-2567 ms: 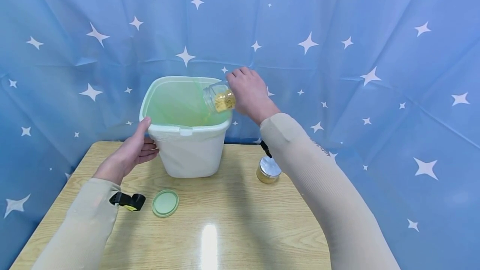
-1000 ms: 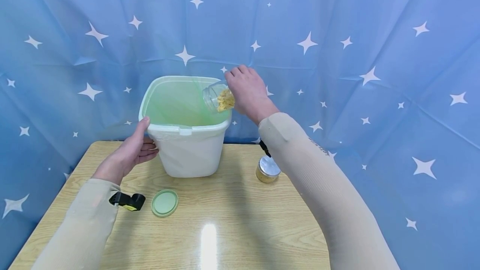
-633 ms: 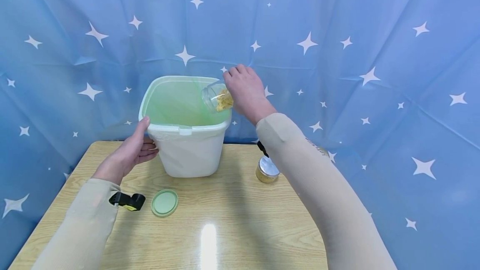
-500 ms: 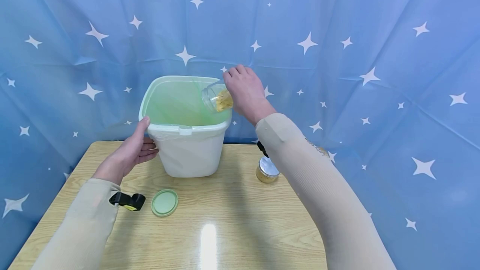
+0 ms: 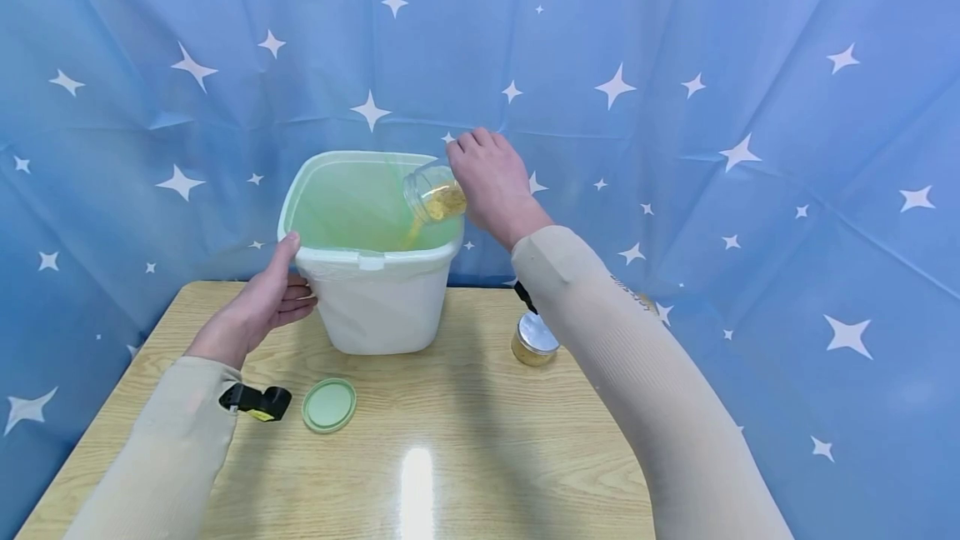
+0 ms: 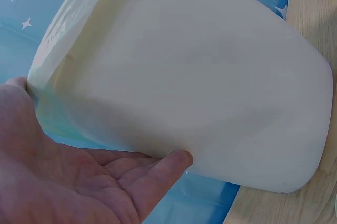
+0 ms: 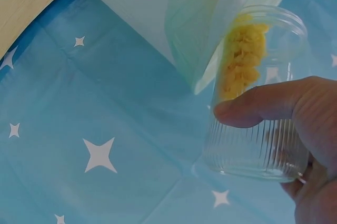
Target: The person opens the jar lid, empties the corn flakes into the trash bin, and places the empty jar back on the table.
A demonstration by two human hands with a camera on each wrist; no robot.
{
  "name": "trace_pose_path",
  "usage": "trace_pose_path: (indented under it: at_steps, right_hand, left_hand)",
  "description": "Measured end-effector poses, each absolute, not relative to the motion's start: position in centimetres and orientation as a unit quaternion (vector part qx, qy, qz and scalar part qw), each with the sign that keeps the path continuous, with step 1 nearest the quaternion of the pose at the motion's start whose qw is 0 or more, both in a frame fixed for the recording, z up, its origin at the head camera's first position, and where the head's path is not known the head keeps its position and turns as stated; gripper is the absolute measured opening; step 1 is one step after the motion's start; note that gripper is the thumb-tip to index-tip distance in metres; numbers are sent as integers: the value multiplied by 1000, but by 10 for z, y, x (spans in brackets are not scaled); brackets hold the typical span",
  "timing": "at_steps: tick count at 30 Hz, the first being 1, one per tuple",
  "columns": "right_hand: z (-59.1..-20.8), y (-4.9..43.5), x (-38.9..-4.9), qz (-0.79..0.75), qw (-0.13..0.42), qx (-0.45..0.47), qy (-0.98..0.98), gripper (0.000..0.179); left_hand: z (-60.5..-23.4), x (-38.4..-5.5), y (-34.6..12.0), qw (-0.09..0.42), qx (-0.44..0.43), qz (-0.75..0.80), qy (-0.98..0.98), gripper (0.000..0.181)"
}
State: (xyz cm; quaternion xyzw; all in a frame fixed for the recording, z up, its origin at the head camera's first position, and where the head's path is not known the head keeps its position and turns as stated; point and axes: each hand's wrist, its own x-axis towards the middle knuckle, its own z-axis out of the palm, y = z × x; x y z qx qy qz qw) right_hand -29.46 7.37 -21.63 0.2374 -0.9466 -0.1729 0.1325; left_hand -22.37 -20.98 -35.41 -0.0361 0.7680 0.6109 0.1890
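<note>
In the head view, a white trash bin (image 5: 382, 307) with a pale green liner bag (image 5: 345, 202) stands toward the back of the table. My left hand (image 5: 258, 302) holds its front left corner, thumb at the rim and fingers against the outer wall, as the left wrist view also shows. My right hand (image 5: 491, 182) grips a clear ribbed jar (image 7: 253, 150) tipped on its side over the bin's right rim, its mouth toward the inside. Yellow crumbly bits (image 7: 242, 58) lie along the jar's lower wall, and some fall from its mouth into the bin.
A round green lid (image 5: 330, 405) lies on the wooden table (image 5: 360, 473), in front of the bin. A second jar (image 5: 535, 340) with a silver top and tan contents stands to the right, near the right sleeve. A blue star-patterned curtain (image 5: 570, 40) hangs behind the table.
The right hand has shifted slightly left and up with the tilted jar. The yellow bits have slid about inside, and a stream of them now drops from its mouth. The left hand stays put.
</note>
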Motion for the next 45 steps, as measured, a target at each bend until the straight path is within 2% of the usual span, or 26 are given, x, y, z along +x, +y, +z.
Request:
trace_pose_path:
  at_steps: [24,32,45]
  right_hand:
    - [-218,69,-297,-195,137,244,-940,63]
    - [-221,69,-296,-202,155,253,-933,57]
    - [-221,63,-297,-222,152,246,-931,56]
  left_hand:
    - [-354,-223,-210,192,-37,610,768,114]
    - [-355,-224,-210,192,-36,610,768,114]
    - [-354,-223,-210,192,-33,611,767,114]
